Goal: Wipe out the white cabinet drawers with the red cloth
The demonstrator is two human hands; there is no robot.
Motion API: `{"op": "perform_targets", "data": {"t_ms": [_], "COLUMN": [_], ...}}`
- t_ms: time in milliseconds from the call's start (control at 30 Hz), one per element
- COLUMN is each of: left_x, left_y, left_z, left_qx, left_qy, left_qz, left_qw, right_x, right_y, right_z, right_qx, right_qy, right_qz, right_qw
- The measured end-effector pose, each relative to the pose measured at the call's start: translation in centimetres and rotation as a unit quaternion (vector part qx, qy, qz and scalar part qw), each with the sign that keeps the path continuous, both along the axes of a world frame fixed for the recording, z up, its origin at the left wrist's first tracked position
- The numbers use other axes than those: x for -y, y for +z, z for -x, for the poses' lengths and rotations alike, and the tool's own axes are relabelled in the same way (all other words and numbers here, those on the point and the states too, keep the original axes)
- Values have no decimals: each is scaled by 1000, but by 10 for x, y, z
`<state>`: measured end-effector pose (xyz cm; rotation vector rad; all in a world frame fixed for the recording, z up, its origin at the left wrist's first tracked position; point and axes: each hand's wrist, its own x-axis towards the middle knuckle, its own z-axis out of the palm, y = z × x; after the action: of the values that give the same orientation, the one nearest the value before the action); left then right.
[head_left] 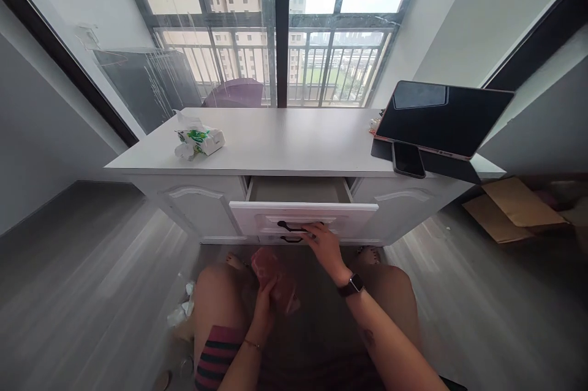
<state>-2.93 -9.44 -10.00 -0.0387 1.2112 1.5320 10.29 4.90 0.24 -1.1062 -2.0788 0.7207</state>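
My right hand has its fingers hooked on the black handle of the upper drawer. That drawer is pulled out partway from the white cabinet, and the part of its inside that shows looks bare. Lower down, between my knees, my left hand is closed on a pinkish-red, soft-looking item, patterned at its upper end. Its exact kind I cannot make out. A second black handle shows just beneath the open drawer.
On the white cabinet top are a tissue pack at left, and a tablet with a phone before it at right. A cardboard box lies on the floor at right. Crumpled white scraps lie by my left leg.
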Motion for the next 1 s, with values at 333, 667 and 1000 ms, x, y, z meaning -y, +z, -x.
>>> {"op": "perform_targets", "data": {"t_ms": [333, 667, 1000], "left_x": [-6, -5, 2], "left_y": [-13, -12, -3], "left_z": [-11, -12, -17], "left_qx": [49, 12, 39], "left_qy": [49, 8, -8], "left_qz": [15, 11, -15], "left_qw": [997, 1000, 999], "right_x": [-73, -105, 70], "right_y": [3, 9, -69], "right_z": [21, 30, 9], "right_qx": [46, 60, -78], "right_qy": [-4, 6, 10], "right_qz": [-7, 2, 93], "right_qw": [999, 998, 992]}}
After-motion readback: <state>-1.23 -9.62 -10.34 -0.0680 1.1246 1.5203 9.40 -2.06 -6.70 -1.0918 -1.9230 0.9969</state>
